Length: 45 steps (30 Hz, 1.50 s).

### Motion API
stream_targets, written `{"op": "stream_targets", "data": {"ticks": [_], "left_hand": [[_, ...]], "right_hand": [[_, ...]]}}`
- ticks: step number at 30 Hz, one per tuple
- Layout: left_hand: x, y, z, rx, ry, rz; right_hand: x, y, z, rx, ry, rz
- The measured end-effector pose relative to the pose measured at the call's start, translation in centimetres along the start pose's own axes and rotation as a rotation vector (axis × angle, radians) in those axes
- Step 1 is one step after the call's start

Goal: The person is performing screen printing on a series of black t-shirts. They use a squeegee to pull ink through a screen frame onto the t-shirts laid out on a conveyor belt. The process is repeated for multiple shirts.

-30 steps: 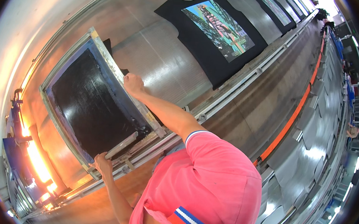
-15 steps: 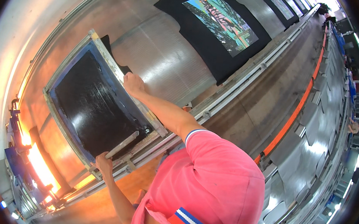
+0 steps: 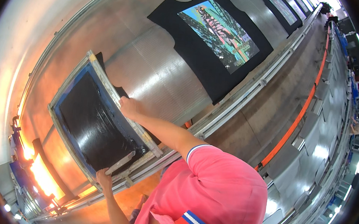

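Note:
A screen-printing frame [image 3: 70, 86] with a pale rim and black ink [image 3: 88, 124] lies on the metal table [image 3: 155, 73], over a black garment [image 3: 100, 59] that shows along its far side. My right hand [image 3: 129, 107] is closed on the frame's right-hand bar. My left hand [image 3: 102, 175] grips the end of a pale squeegee bar [image 3: 121, 163], which rests across the frame's near end. Farther along the table a black garment piece [image 3: 196, 55] lies flat with a colourful printed picture [image 3: 216, 33] on it.
A glowing heater [image 3: 46, 173] is at the left. Metal rails [image 3: 242, 99] run along the table's edge. An orange strip [image 3: 293, 126] follows the aisle beside grey platens [image 3: 318, 146] on the right. More printed pieces [image 3: 280, 6] lie farther up the table.
The frame, hands and table now appear lower in the picture, as the view has shifted. Both hands keep their grips. The sheen on the ink looks different.

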State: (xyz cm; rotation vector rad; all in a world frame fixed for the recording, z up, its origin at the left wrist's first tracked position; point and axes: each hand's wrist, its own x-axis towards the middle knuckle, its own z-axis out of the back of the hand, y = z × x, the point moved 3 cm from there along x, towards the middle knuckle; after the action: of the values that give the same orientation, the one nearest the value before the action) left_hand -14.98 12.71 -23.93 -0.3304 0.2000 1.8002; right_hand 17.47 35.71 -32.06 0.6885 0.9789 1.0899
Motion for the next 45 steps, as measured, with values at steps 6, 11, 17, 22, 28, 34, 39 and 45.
{"op": "stream_targets", "data": {"ticks": [6, 11, 17, 22, 28, 34, 39, 45], "left_hand": [[0.8, 0.0, -0.9, 0.042, -0.117, -0.106], [-0.5, 2.1, -2.9, 0.038, -0.148, -0.069], [-2.3, 0.6, -2.2, 0.132, -0.124, 0.059], [-2.9, 1.0, -1.3, 0.144, -0.087, 0.058], [-3.4, 0.8, -0.5, 0.161, 0.014, 0.148], [-3.7, 2.0, -0.7, 0.241, 0.063, 0.221], [-2.1, 2.3, -0.8, 0.239, 0.063, 0.084], [-0.2, 0.2, 0.6, 0.264, 0.117, 0.085]], "right_hand": [[1.9, -0.2, 0.4, 0.022, 0.16, -0.032], [1.1, -1.0, -1.8, 0.093, 0.152, -0.002], [-0.1, -0.5, -1.1, 0.181, 0.158, 0.03], [-1.1, 0.0, -0.8, 0.184, 0.217, -0.01], [-2.3, 0.5, -0.7, 0.204, 0.243, -0.025], [-2.2, 0.4, -1.2, 0.199, 0.232, -0.01], [-1.0, 0.4, -0.7, 0.201, 0.202, -0.008], [-0.1, -0.2, -1.8, 0.143, 0.149, 0.0]]}}
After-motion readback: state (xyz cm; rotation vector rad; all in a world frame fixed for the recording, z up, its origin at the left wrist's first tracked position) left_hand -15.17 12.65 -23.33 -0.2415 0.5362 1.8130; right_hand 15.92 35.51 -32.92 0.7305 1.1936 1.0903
